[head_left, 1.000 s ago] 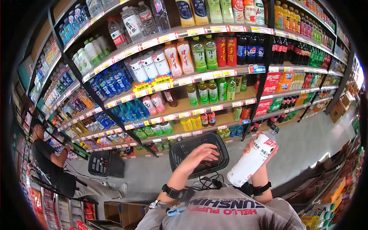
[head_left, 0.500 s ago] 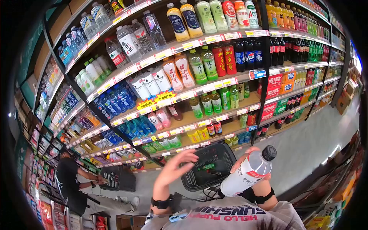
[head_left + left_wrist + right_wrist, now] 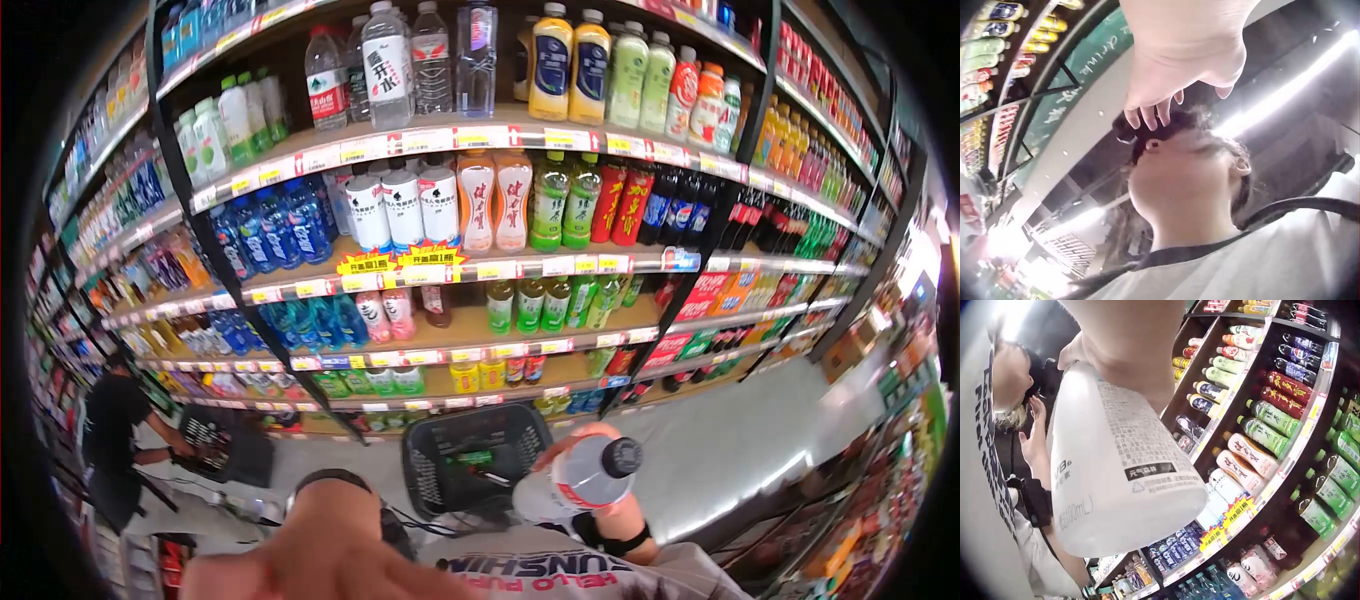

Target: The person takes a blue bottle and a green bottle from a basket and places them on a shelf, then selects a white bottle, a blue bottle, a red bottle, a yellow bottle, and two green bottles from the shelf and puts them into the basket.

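Note:
My right hand [image 3: 1125, 353] grips a drink bottle with a white label and dark cap [image 3: 572, 478]. The bottle tilts, its cap pointing up and right in the head view, while its broad white base [image 3: 1129, 500] fills the middle of the right wrist view. Raised close to the head camera, my left hand [image 3: 330, 565] is blurred and large at the bottom of the head view. From the left wrist, the same hand [image 3: 1188, 59] reaches over the head with loosely bent fingers and holds nothing; the fingertips overlap the dark hair and headgear.
A black shopping basket [image 3: 412, 455] with a green item inside stands on the floor before me. Shelves of bottled drinks [image 3: 400, 215] rise ahead, with similar white-labelled bottles on one. At left, another person [image 3: 115, 430] bends by a second dark basket [image 3: 250, 450].
My left hand has risen from over the basket toward my head. The right hand still holds the bottle, now lower and with its cap toward the head camera. The head view has shifted.

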Demonstrator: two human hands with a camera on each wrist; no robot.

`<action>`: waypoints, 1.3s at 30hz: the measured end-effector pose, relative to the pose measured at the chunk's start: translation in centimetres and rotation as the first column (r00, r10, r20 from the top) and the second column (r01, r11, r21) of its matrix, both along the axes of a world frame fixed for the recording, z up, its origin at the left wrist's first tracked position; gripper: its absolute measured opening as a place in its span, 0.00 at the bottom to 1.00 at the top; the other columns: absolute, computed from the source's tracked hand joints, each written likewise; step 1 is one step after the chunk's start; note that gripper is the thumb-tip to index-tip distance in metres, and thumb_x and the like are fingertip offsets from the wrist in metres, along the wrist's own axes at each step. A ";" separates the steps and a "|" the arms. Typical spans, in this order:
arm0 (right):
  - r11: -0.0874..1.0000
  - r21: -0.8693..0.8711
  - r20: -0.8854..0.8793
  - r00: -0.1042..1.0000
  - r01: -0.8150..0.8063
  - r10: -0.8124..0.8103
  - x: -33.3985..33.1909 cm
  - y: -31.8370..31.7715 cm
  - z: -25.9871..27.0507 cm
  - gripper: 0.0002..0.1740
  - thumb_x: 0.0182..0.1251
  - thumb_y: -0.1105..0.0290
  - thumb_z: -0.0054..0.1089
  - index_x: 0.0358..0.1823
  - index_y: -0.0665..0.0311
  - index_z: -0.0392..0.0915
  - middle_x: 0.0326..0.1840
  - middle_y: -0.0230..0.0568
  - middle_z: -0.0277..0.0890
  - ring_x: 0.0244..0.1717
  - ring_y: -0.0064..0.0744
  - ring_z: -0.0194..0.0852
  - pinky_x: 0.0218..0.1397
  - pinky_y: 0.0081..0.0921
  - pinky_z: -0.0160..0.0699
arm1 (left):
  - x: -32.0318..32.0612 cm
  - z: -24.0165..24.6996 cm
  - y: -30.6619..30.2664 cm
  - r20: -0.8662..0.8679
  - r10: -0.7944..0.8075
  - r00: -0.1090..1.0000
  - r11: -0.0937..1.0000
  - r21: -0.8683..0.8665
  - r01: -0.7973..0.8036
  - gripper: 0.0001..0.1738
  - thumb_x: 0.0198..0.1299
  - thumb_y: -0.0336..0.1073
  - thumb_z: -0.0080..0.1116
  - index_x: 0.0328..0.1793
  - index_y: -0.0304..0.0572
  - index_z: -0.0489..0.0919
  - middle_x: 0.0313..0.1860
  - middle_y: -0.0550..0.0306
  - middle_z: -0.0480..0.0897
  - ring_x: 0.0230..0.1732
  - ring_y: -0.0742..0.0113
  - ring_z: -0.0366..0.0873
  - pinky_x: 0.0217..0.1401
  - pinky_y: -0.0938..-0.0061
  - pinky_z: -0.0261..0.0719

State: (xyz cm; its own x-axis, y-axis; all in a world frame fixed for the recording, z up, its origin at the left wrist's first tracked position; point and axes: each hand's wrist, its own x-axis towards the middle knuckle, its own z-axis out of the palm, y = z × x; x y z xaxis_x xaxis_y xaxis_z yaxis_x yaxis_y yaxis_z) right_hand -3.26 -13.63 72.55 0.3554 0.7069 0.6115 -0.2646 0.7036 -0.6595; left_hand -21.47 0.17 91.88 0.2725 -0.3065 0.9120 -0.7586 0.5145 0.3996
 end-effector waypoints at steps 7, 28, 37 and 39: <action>0.995 -0.099 0.049 0.999 0.027 -0.022 -1.2 6.1 -0.8 0.52 0.28 0.53 0.76 0.55 0.67 0.56 0.42 0.57 0.71 0.45 0.48 0.71 0.46 0.39 0.71 | -3.2 0.3 8.2 0.031 -0.253 0.967 0.967 0.050 0.251 0.16 0.63 0.42 0.37 0.52 0.53 0.71 0.48 0.56 0.75 0.46 0.63 0.73 0.55 0.53 0.59; 0.818 -0.198 0.114 0.842 0.540 -0.528 -4.6 18.8 0.5 0.55 0.25 0.44 0.74 0.56 0.62 0.56 0.58 0.45 0.57 0.61 0.39 0.55 0.63 0.39 0.54 | 2.9 -17.1 19.3 -0.119 0.864 0.489 0.432 0.674 -0.599 0.44 0.41 0.45 0.65 0.63 0.39 0.56 0.60 0.44 0.62 0.61 0.51 0.60 0.61 0.65 0.58; 0.898 -0.170 0.459 0.839 0.405 -0.292 -3.7 24.3 -2.1 0.55 0.26 0.45 0.73 0.60 0.60 0.58 0.68 0.53 0.40 0.70 0.47 0.33 0.67 0.41 0.35 | 1.4 -18.1 21.5 -0.292 0.940 0.178 0.330 0.636 -0.698 0.47 0.33 0.45 0.70 0.60 0.38 0.60 0.55 0.44 0.67 0.55 0.49 0.66 0.55 0.64 0.65; 0.871 -0.143 0.624 0.726 0.470 -0.289 -3.4 25.3 -1.1 0.53 0.31 0.47 0.71 0.61 0.60 0.56 0.69 0.54 0.39 0.70 0.49 0.32 0.67 0.43 0.33 | 1.2 -18.7 22.5 -0.314 0.945 0.093 0.282 0.634 -0.720 0.46 0.32 0.44 0.70 0.60 0.38 0.60 0.54 0.45 0.69 0.54 0.50 0.68 0.53 0.64 0.68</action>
